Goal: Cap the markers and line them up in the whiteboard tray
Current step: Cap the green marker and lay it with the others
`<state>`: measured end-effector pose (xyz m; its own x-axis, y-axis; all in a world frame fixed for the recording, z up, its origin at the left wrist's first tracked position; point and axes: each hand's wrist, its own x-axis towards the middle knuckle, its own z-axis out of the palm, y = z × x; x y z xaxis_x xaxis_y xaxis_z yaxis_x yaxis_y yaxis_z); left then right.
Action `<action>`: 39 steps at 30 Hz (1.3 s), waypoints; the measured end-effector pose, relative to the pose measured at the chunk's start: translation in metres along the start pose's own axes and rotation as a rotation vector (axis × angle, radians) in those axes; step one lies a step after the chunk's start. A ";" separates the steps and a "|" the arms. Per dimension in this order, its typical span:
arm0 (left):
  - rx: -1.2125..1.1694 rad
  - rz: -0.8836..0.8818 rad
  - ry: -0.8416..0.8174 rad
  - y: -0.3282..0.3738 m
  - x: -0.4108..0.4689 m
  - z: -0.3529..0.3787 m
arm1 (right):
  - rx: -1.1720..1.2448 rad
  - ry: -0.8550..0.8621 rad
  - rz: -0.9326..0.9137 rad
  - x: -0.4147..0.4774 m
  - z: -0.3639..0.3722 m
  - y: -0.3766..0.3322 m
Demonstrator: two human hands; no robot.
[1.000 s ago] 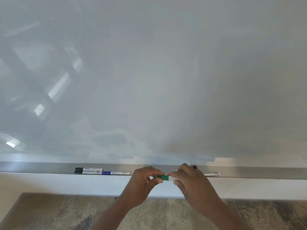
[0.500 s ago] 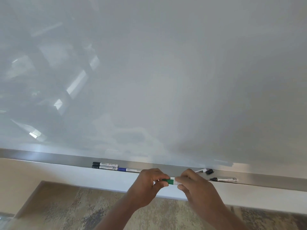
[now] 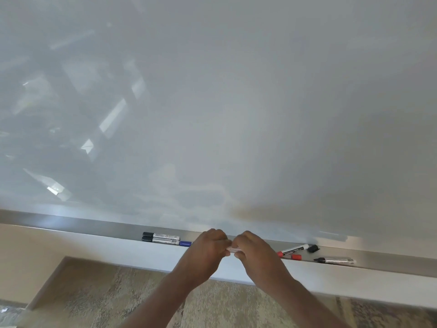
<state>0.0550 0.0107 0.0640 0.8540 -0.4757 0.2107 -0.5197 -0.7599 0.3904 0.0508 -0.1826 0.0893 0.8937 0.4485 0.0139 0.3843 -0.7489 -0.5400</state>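
Marker (image 3: 234, 250), white barrel mostly hidden, pinched between closed fingers of left hand (image 3: 208, 250) and right hand (image 3: 256, 253).

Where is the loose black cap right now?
In the head view, the loose black cap lies in the whiteboard tray, right of both hands, at the white end of the red-capped marker and above the uncapped black marker.

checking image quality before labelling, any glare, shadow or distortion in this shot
Head view: bright window reflections smear the left of the whiteboard; a soft brownish shadow sits above both hands; wide-angle tilt slants the tray down to the right; the marker held by the left hand and right hand looks slightly blurred.
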 end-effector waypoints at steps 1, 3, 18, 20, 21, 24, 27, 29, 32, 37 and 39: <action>0.015 -0.003 -0.009 -0.005 -0.001 0.001 | -0.003 -0.006 0.000 0.004 0.004 -0.001; 0.041 -0.043 -0.006 -0.019 -0.002 0.000 | -0.015 0.004 -0.009 0.011 0.009 -0.002; 0.300 -0.379 -0.293 -0.149 -0.017 0.038 | -0.101 0.240 0.212 -0.039 0.011 0.063; 0.304 -0.372 -0.314 -0.151 -0.016 0.044 | -0.108 0.252 0.260 -0.047 0.009 0.070; 0.307 -0.373 -0.325 -0.152 -0.016 0.046 | -0.110 0.261 0.291 -0.050 0.007 0.072; 0.324 -0.365 -0.348 -0.154 -0.016 0.051 | -0.097 0.287 0.362 -0.060 0.002 0.076; 0.333 -0.350 -0.366 -0.154 -0.016 0.050 | -0.090 0.304 0.387 -0.067 0.000 0.082; 0.335 -0.342 -0.366 -0.150 -0.016 0.047 | -0.094 0.314 0.410 -0.068 -0.002 0.086; 0.366 -0.333 -0.367 -0.144 -0.016 0.043 | -0.100 0.327 0.440 -0.069 -0.006 0.094; 0.419 -0.356 -0.393 -0.143 -0.020 0.046 | -0.065 0.386 0.476 -0.072 -0.019 0.113; 0.427 -0.372 -0.397 -0.140 -0.019 0.045 | -0.051 0.398 0.499 -0.073 -0.024 0.126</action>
<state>0.1108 0.1059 -0.0353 0.9458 -0.2136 -0.2446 -0.2279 -0.9732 -0.0313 0.0393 -0.3212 0.0407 0.9819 -0.1681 0.0877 -0.0985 -0.8477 -0.5212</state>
